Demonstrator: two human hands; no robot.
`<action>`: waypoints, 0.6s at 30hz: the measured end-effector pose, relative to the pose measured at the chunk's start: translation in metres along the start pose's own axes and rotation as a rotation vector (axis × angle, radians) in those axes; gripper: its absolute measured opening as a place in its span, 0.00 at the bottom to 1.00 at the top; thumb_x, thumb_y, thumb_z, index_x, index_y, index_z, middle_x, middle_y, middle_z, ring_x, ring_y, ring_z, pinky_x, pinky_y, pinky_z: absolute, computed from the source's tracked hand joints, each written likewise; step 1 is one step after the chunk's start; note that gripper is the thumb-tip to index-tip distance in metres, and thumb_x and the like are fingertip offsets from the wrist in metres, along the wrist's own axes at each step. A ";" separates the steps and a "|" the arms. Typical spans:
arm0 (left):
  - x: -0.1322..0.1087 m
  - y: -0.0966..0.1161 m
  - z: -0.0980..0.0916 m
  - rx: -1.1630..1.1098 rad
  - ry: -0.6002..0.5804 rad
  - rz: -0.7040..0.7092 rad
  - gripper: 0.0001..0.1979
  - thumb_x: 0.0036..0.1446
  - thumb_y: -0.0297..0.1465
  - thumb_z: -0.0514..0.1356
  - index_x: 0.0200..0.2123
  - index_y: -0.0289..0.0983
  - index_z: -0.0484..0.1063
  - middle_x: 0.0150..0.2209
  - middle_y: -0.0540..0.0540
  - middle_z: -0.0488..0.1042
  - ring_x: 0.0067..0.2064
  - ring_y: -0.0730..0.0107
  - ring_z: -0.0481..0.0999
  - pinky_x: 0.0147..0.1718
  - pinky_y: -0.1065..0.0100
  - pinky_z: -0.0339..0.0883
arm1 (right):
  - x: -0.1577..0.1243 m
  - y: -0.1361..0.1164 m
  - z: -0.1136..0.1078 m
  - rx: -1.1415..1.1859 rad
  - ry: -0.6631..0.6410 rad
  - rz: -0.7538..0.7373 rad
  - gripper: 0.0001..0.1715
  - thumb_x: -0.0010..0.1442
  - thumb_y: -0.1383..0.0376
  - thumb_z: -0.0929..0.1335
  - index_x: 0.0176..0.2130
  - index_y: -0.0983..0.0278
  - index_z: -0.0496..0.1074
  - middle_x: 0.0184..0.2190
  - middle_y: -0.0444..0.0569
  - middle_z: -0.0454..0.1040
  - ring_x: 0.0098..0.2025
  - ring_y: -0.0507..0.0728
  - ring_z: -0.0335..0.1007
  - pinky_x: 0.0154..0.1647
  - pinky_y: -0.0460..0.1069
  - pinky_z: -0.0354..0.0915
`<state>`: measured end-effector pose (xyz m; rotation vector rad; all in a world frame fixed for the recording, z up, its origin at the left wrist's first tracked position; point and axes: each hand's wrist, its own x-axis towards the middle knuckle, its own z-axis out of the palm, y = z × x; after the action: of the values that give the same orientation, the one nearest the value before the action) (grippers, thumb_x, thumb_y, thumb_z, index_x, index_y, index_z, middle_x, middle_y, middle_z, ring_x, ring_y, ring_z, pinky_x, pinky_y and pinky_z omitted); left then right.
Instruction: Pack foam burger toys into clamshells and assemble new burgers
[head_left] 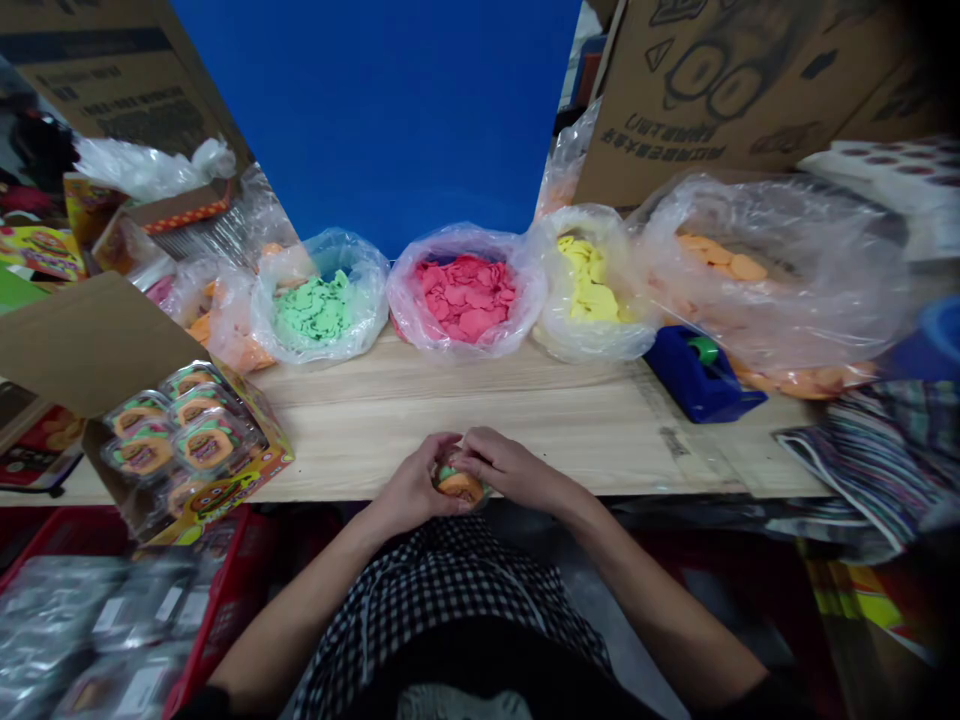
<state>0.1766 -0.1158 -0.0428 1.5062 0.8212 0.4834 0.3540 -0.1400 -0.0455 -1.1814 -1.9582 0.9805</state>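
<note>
A pale, grained wooden table [525, 420] is spread across the view. Along its far edge, crinkled clear plastic bags of flat foam discs are lined up: the widest bag of orange discs [780, 270], then yellow [592, 285], red [466, 292] and green [319, 305]. At the left, an open printed cardboard carton [187, 440] is filled with round blister-packed toys. A blocky blue tape dispenser [701, 375] is set just before the orange bag. At the table's near edge, a small round orange-and-green toy [459, 484] is clasped by the left hand [412, 490] and the right hand [510, 470], fingers curled around it.
</note>
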 end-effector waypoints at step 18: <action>0.001 -0.003 -0.011 -0.520 0.293 -0.108 0.28 0.36 0.26 0.68 0.44 0.36 0.65 0.37 0.48 0.71 0.35 0.71 0.71 0.36 0.69 0.65 | -0.004 0.014 0.026 0.306 0.362 0.245 0.19 0.59 0.52 0.57 0.26 0.61 0.58 0.22 0.40 0.57 0.26 0.51 0.54 0.28 0.46 0.53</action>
<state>0.1688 -0.1076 -0.0441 0.9190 0.9122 0.7813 0.3405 -0.1463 -0.0710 -1.3309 -1.3523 1.0587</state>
